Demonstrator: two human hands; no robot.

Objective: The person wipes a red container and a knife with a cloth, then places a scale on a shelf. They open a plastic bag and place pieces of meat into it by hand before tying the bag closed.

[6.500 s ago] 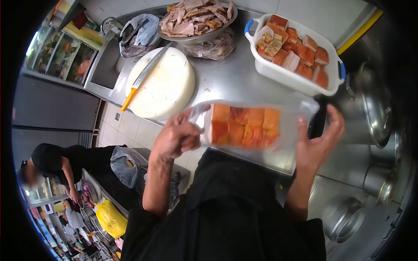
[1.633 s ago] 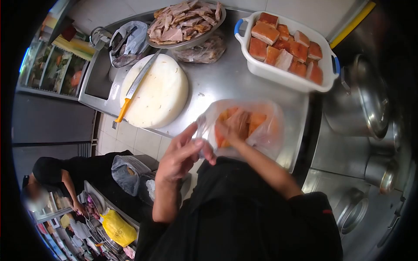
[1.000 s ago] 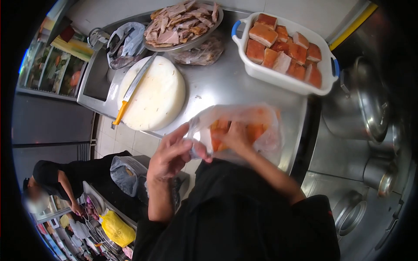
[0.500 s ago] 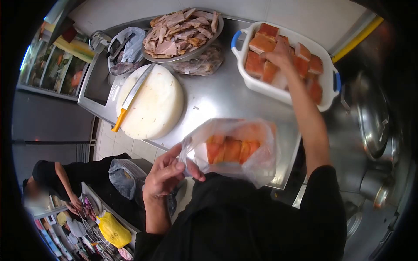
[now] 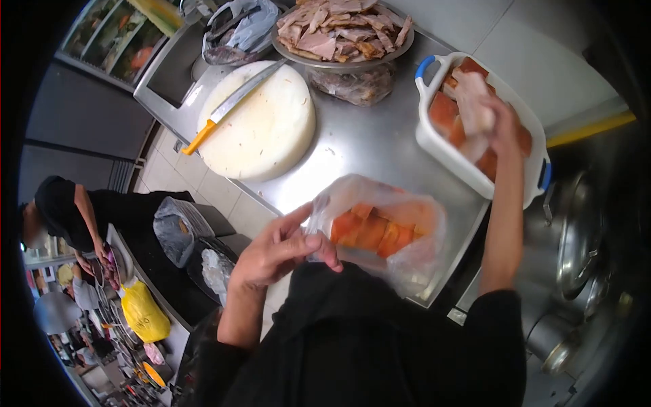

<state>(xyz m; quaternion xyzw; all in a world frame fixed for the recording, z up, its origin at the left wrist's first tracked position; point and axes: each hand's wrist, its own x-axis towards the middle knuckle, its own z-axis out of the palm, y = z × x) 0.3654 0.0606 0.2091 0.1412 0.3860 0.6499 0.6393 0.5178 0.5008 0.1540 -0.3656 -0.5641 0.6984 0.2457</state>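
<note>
The left hand grips the open mouth of a clear plastic bag at its left end, thumb and fingers pinching the film. The bag lies over the near edge of the metal table, with orange-brown meat pieces set close together inside it. To the right and farther off, the right hand reaches into a white tub with blue handles, its fingers closed on a pale-sided meat block; the hand is slightly blurred. Other browned blocks lie around this one in the tub. On the left part of the table sits a thick, round white board, with a knife lying across its left side, the yellow handle toward the near left. Beyond the board, a metal bowl is heaped with sliced meat, and a wrapped bundle shows beneath its near rim. A bluish plastic bag with dark contents lies left of the bowl. At the far left of the view, another person in black bends over a work surface near a yellow bag.
</note>
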